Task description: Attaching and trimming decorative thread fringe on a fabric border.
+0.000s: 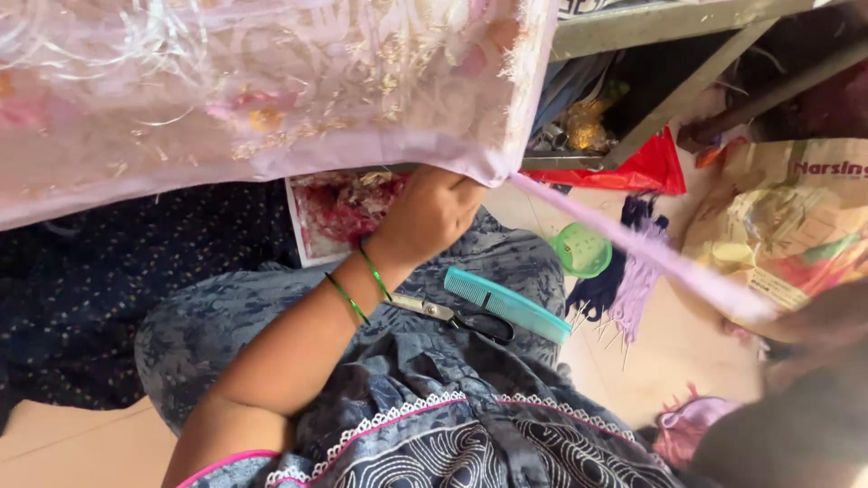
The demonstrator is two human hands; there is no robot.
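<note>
Embroidered pink fabric hangs across the top of the view. Left hand closed on its lower hem corner. Right hand, blurred well to the right of the fabric, seems to pinch the end of a lilac strip running taut from that corner; grip uncertain. Judgement: cloth light, limp, snag-prone; best held at the plain hem. Scissors and teal comb lie on the lap below the fabric.

Paper bag at right on floor: tan w/ red lettering, stuffed w/ colourful bits. Red plastic bag beside it, under metal shelf.
</note>
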